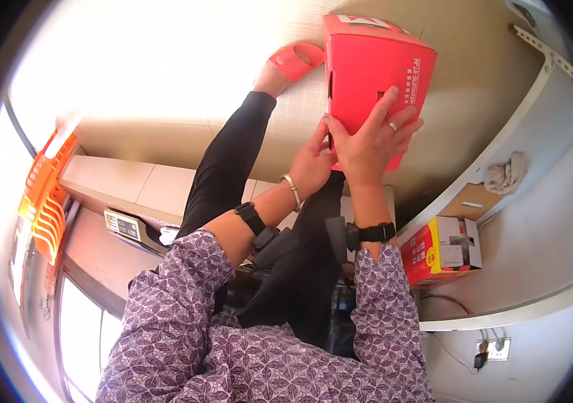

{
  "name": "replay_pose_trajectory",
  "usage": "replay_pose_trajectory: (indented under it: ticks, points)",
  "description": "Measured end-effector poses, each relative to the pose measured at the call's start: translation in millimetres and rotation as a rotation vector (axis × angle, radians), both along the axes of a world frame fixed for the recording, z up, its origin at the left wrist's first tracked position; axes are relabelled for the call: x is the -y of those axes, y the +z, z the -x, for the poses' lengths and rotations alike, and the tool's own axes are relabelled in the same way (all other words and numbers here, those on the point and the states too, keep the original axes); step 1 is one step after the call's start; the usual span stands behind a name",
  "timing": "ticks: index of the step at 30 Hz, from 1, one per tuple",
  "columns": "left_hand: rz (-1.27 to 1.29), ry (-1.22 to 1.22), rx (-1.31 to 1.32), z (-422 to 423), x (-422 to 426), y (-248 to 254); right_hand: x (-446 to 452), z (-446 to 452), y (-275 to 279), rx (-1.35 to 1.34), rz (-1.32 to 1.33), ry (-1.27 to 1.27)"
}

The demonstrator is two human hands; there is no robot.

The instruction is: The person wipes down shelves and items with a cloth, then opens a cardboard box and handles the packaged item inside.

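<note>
A red cardboard box (367,74) with white lettering stands at the upper middle, over my knee. My left hand (312,164), with a bracelet at its wrist, is closed at the box's lower left edge, thumb and finger pinched on it. My right hand (375,144), a ring on one finger, lies against the box's lower face with its fingers spread. Its thumb reaches toward the left edge, close to my left fingertips. The box's underside and far side are hidden.
At the right, a red and yellow box (437,252) sits on a white shelf beside a crumpled cloth (505,173). Orange plastic racks (48,195) are at the left, near a device with a panel (128,228). My foot wears a red slipper (296,62).
</note>
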State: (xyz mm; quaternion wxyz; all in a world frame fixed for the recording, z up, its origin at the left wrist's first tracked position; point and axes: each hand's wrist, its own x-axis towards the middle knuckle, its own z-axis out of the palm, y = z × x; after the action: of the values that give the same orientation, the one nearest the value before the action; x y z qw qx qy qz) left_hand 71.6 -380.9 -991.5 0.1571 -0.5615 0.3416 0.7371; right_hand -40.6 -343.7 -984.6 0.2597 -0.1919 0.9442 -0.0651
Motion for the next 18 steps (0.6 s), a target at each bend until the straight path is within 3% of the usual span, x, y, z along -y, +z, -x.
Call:
replay_pose_trajectory:
  ticks: [9, 15, 18]
  points:
    - [0.186, -0.157, 0.039, -5.2, 1.2, -1.1, 9.0, -6.8, -6.7, -0.051, -0.08, 0.058]
    - [-0.02, -0.06, 0.058, 6.5, 18.7, 10.0, -3.8, 0.1, -3.8, -0.024, -0.061, 0.132]
    - [0.091, -0.1, 0.064, 7.2, 12.1, 7.8, -8.1, 2.7, -1.5, -0.004, -0.051, 0.164]
